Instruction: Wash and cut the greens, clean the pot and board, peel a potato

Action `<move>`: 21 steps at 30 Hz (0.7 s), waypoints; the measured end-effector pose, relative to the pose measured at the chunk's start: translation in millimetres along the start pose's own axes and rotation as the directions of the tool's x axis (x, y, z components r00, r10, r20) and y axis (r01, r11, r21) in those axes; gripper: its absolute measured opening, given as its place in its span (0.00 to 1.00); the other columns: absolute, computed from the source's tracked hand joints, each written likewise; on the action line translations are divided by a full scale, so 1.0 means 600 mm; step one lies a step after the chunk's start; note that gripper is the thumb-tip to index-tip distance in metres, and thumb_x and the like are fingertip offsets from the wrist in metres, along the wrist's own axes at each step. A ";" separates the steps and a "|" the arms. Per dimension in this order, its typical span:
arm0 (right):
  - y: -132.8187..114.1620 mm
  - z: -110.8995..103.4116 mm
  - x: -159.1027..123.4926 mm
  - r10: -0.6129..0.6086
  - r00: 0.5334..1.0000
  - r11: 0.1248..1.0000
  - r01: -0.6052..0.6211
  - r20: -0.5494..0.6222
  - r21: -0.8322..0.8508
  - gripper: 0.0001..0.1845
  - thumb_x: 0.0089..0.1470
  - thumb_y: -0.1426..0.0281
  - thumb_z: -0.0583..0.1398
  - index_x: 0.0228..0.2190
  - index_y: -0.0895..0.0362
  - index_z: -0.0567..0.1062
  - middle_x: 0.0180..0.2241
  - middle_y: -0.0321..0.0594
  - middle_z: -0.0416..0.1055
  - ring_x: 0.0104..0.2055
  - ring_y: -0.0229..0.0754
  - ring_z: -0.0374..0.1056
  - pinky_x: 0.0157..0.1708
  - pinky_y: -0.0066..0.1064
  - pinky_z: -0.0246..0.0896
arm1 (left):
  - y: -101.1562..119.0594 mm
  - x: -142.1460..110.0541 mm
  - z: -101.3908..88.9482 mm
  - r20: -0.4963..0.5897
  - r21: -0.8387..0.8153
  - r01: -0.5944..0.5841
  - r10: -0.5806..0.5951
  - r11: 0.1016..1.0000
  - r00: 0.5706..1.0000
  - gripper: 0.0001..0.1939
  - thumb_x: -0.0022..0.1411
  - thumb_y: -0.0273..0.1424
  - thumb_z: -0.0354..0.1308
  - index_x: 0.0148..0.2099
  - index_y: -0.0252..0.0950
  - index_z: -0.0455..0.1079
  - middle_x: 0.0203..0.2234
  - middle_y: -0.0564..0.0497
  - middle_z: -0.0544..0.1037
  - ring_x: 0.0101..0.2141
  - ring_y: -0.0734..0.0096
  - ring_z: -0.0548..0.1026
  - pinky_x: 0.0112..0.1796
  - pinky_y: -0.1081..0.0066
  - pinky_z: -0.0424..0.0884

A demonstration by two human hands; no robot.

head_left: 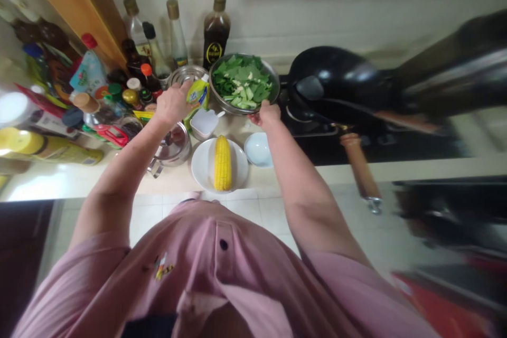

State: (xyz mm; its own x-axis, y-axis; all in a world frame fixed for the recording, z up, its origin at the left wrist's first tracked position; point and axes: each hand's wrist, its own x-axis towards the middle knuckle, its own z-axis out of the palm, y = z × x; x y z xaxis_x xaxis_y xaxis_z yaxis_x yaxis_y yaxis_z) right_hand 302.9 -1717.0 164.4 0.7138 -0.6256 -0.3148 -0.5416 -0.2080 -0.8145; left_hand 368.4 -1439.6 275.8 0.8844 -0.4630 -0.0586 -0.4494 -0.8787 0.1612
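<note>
My left hand is closed around a yellow and green packet held over the counter beside a steel bowl. My right hand grips the near rim of a metal bowl of chopped green vegetables. Just below my hands lie a white plate with a cob of corn, a small white dish with a spoon and an empty pale bowl. A steel lidded pot sits under my left wrist.
A black wok with a wooden handle rests on the hob to the right. Several sauce bottles and jars crowd the back left of the counter. A yellow bottle lies at far left. White floor tiles show below the counter edge.
</note>
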 end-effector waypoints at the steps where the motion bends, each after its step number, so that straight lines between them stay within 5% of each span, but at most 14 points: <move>1: 0.000 -0.010 -0.018 0.052 0.997 0.999 -0.052 -0.057 0.002 0.21 0.71 0.60 0.50 0.49 0.64 0.73 0.33 0.47 0.76 0.23 0.38 0.71 0.26 0.33 0.69 | 0.002 -0.003 -0.004 -0.028 -0.023 -0.003 0.003 1.000 1.000 0.34 0.67 0.33 0.55 0.73 0.44 0.59 0.60 0.40 0.73 0.58 0.45 0.74 0.54 0.55 0.71; 4: 0.017 -0.049 -0.103 0.046 0.989 0.999 -0.046 -0.144 0.005 0.14 0.67 0.63 0.57 0.46 0.61 0.73 0.37 0.45 0.78 0.21 0.34 0.70 0.23 0.27 0.62 | 0.006 -0.045 -0.023 -0.155 -0.085 -0.003 -0.010 0.996 0.988 0.30 0.68 0.33 0.55 0.71 0.42 0.62 0.60 0.38 0.72 0.56 0.48 0.75 0.53 0.56 0.72; 8: 0.089 -0.086 -0.249 -0.017 0.989 0.998 0.025 0.148 -0.051 0.07 0.63 0.68 0.60 0.34 0.57 0.76 0.31 0.39 0.79 0.18 0.32 0.67 0.18 0.23 0.56 | -0.009 -0.170 -0.001 -0.242 -0.300 -0.195 0.123 0.934 0.962 0.19 0.70 0.35 0.52 0.57 0.36 0.75 0.43 0.42 0.81 0.46 0.56 0.80 0.50 0.59 0.74; 11: 0.158 -0.077 -0.325 0.139 0.944 0.984 -0.096 0.300 -0.152 0.05 0.62 0.70 0.62 0.34 0.58 0.77 0.27 0.37 0.78 0.18 0.32 0.68 0.19 0.22 0.59 | -0.032 -0.262 0.090 0.041 -0.627 -0.126 0.194 0.769 0.980 0.13 0.67 0.35 0.55 0.46 0.36 0.78 0.29 0.49 0.81 0.29 0.66 0.81 0.37 0.67 0.76; 14: 0.210 -0.048 -0.348 0.262 0.931 0.960 -0.225 0.255 -0.165 0.05 0.63 0.69 0.61 0.37 0.59 0.75 0.29 0.38 0.79 0.20 0.33 0.71 0.19 0.21 0.61 | -0.048 -0.304 0.202 0.314 -0.692 0.202 0.037 0.693 0.949 0.10 0.63 0.31 0.58 0.45 0.33 0.74 0.30 0.47 0.81 0.24 0.67 0.80 0.31 0.70 0.76; 17: 0.232 -0.018 -0.339 0.298 0.940 0.952 -0.279 0.168 -0.128 0.07 0.65 0.66 0.61 0.39 0.58 0.72 0.32 0.40 0.79 0.20 0.32 0.72 0.17 0.21 0.61 | -0.047 -0.293 0.278 0.470 -0.726 0.471 -0.139 0.502 0.872 0.09 0.62 0.29 0.59 0.44 0.32 0.71 0.31 0.47 0.81 0.28 0.66 0.83 0.32 0.70 0.79; 21: 0.232 0.015 -0.320 0.289 0.940 0.957 -0.282 0.183 -0.065 0.07 0.66 0.66 0.60 0.37 0.57 0.71 0.28 0.37 0.77 0.19 0.35 0.72 0.16 0.21 0.60 | -0.035 -0.247 0.311 0.554 -0.772 0.559 -0.110 0.303 0.825 0.08 0.59 0.29 0.64 0.39 0.32 0.70 0.28 0.50 0.80 0.31 0.64 0.83 0.37 0.65 0.82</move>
State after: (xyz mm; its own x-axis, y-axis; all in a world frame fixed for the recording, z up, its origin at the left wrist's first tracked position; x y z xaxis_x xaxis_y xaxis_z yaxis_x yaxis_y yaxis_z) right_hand 94.4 -1618.8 107.3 0.5952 -0.5103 -0.6207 -0.7485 -0.0712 -0.6592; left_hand 223.4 -1374.3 97.4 0.7093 -0.3499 -0.6119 0.4553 -0.4353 0.7767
